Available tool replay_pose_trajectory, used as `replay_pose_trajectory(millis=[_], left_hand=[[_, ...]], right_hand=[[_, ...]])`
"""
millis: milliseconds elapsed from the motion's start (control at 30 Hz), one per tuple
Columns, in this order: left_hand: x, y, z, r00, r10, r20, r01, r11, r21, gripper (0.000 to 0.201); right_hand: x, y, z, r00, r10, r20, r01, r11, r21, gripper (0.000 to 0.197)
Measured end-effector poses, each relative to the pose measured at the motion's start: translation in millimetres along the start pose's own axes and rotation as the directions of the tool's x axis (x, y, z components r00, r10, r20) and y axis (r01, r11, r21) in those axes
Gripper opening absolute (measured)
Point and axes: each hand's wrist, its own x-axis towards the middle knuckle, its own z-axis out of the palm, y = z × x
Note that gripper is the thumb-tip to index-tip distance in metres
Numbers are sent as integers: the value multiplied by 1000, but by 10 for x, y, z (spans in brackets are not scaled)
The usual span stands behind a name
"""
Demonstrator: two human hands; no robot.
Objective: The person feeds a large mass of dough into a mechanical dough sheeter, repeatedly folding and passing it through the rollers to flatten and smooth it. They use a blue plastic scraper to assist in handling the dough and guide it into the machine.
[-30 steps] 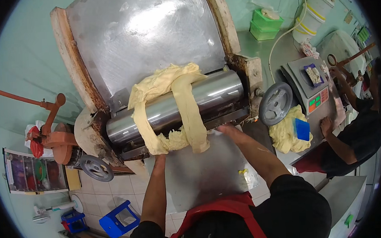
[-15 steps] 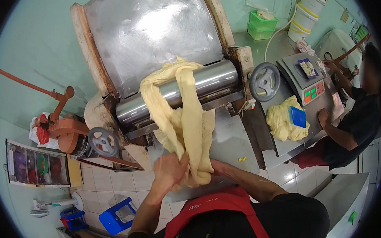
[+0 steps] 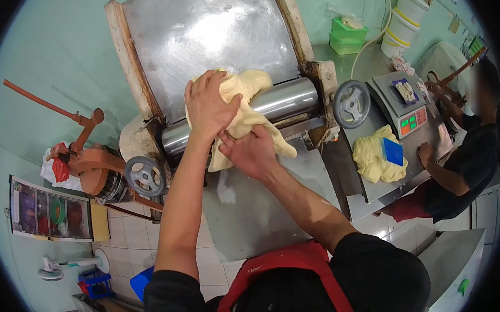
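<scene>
A bunched mass of pale yellow dough (image 3: pixel 246 88) lies over the shiny steel roller (image 3: pixel 284 100) of a dough sheeter, and a flap of it hangs down on the near side. My left hand (image 3: pixel 210 107) is cupped over the dough's left upper part, thumb apart from the fingers, holding it against the roller. Lower down, my right hand (image 3: pixel 252 151) grips the hanging part from the near side, with some of its fingers tucked into the folds. The dough hides part of the roller and some fingertips.
Behind the roller rises a sloped steel plate (image 3: pixel 215 33); a flat metal tray (image 3: pixel 264 217) lies in front. Grey handwheels (image 3: pixel 352 104) flank the machine. On the right bench are a digital scale (image 3: pixel 401 105) and more dough (image 3: pixel 369 155) with a blue scraper (image 3: pixel 392 151). A co-worker (image 3: pixel 459 162) stands there.
Both hands have moved up and away from me, from the dough's lower end to the roller. The long hanging strips are now gathered into a bunch on the roller.
</scene>
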Motion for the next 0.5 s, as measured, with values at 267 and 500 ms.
replay_pose_trajectory(millis=[267,500], left_hand=[[831,-418,782,992,-95,-83,110,974,199,38],[1105,-210,1010,980,-168,110,118,925,361,40]], right_hand=[[-1675,-340,-107,896,160,-414,-351,827,-440,68],[-2799,-245,-318,561,-14,-828,-628,645,-436,37]])
